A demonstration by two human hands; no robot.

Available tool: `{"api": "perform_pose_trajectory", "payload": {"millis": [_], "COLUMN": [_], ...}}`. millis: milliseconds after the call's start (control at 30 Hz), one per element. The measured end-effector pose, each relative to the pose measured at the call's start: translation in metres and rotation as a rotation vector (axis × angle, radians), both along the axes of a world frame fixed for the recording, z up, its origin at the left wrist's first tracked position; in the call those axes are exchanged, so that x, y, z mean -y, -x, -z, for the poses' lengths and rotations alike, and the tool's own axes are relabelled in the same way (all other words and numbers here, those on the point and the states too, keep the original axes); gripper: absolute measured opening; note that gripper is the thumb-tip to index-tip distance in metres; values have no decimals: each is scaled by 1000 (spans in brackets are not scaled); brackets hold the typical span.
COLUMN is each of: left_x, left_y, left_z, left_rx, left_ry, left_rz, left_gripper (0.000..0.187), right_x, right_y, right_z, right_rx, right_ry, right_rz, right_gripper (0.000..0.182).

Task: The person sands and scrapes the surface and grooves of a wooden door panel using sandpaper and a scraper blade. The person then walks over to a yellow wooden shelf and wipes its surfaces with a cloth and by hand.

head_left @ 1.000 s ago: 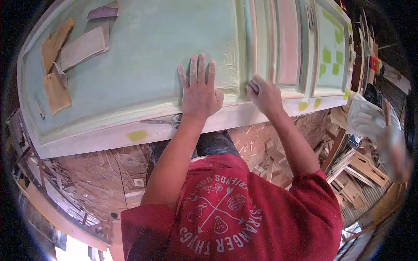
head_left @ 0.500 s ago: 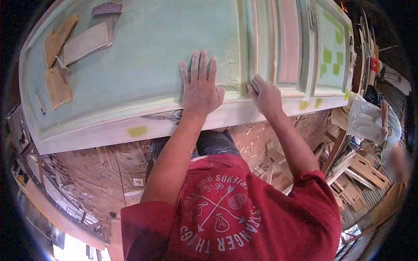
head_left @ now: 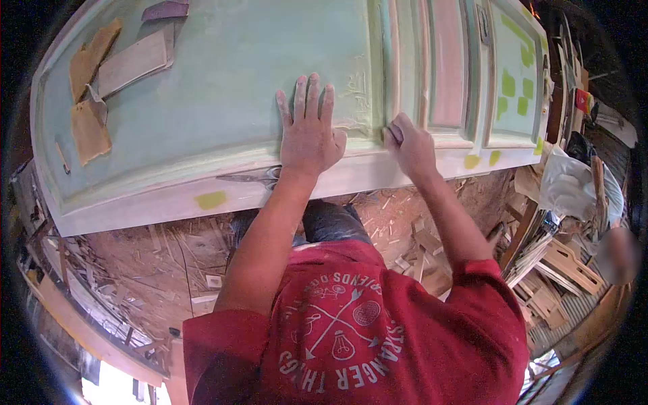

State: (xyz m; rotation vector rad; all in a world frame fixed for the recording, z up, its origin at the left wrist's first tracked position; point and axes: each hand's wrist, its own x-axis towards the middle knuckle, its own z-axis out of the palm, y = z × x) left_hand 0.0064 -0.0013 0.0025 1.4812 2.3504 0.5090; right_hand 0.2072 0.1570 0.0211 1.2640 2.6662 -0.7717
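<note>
A pale green panelled door (head_left: 229, 81) lies flat before me, with filler patches and raised mouldings. My left hand (head_left: 310, 140) rests palm down on its large panel near the front moulding, fingers stretched out and dusty. To its right, my right hand (head_left: 410, 145) is closed at the corner of the panel's moulding. Between its fingers shows the edge of a small purplish piece of sandpaper (head_left: 396, 133), mostly hidden. Partly behind my left wrist, a pair of scissors (head_left: 246, 179) lies on the door's front rail.
On the door's left lie tan sandpaper pieces (head_left: 90, 135), a pale flat block (head_left: 135, 62), a purple piece (head_left: 165, 10) and a pencil-like stick (head_left: 64, 160). Wood scraps (head_left: 547, 300) and shavings cover the floor. Another person's blurred part (head_left: 617, 256) is at right.
My left hand has shifted very slightly up and left on the panel. My right hand stays at the moulding with a small turn, showing more of the purplish edge.
</note>
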Motion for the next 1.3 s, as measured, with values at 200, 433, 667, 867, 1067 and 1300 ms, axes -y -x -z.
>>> {"api": "perform_pose_trajectory", "payload": {"millis": [200,433,667,867,1067,1300], "left_x": [2,1,2,2,0,-1], "left_y": [-1,0,-1,0,-1,1], "left_z": [1,0,1,3,-2,-6], "left_rx": [-17,-26,-30,-60,-32,-27], "left_ry": [-10,12,9,54,33,83], "left_rz": [0,11,7,36,16,21], "left_gripper": [89,91,91,89,92,94], "right_x": [-85,-46,-65,-58,-17,-165], "right_y": [72,35,67,51,27,176], "right_z": [20,22,0,21,4,35], "right_rx": [-175,55,38,86,-55,-217], "right_ry": [-207,-94,-194,-180,-158,-431], "right_rz": [-39,-7,-32,-25,-5,69], "right_gripper": [25,26,25,25,21,16]}}
